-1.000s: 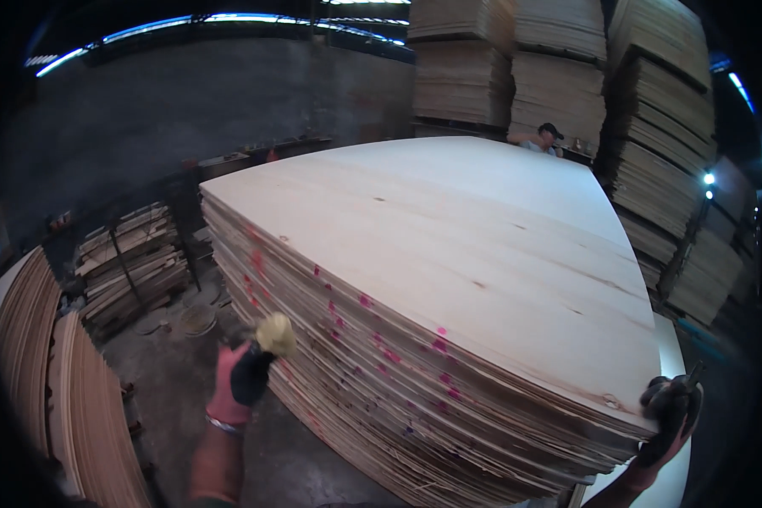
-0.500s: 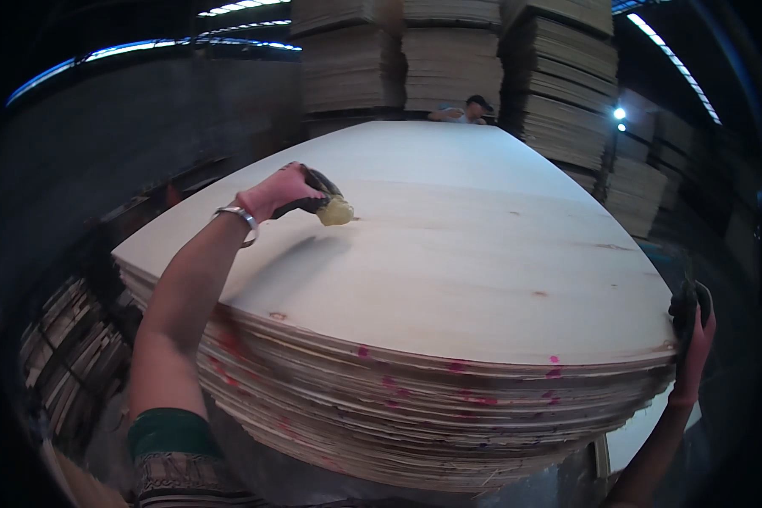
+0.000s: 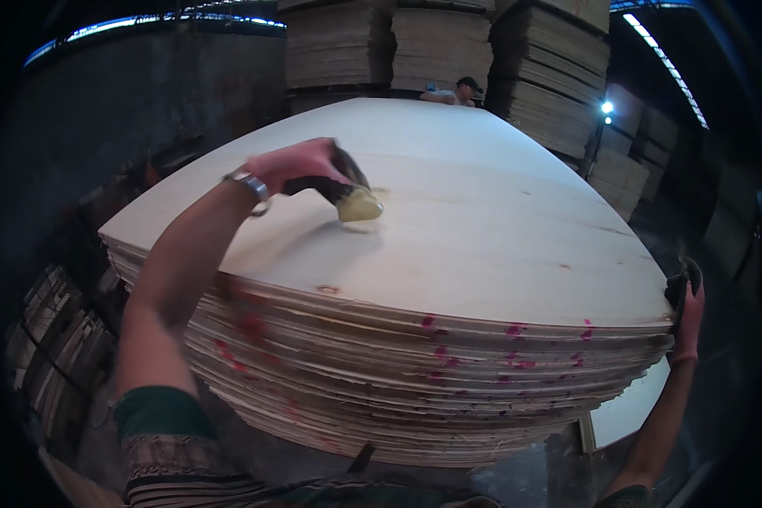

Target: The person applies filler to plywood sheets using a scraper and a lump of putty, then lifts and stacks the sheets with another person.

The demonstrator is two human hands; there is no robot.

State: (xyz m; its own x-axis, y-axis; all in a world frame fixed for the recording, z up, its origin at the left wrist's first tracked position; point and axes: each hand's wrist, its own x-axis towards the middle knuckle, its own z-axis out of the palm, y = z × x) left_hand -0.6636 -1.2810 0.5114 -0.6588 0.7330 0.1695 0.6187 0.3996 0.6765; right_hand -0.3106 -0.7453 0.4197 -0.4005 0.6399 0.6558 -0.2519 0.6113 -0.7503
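Note:
A large pale wood sheet (image 3: 483, 237) lies on top of a tall stack of thin wood sheets (image 3: 381, 372), their edges dabbed with pink and red. My left hand (image 3: 313, 168), in a pink and black glove, reaches over the left part of the top sheet. Its fingers are closed on a yellowish, translucent lump (image 3: 361, 204), held just above or touching the surface; I cannot tell which. At the stack's right near corner is my right hand (image 3: 688, 315), gloved alike, against the sheets' edge. Its dark fingers blend into the background, so their grip is unclear.
Beyond the far end, a person (image 3: 455, 93) in a dark cap is partly visible. Tall piles of boards (image 3: 443, 51) rise behind. Low at the left stand more stacked wood pieces (image 3: 46, 339). A pale panel (image 3: 626, 411) sits low beside my right forearm.
My left hand has moved right and slightly forward over the sheet with the yellowish lump. My right hand stays at the corner. The whole view has shifted a little.

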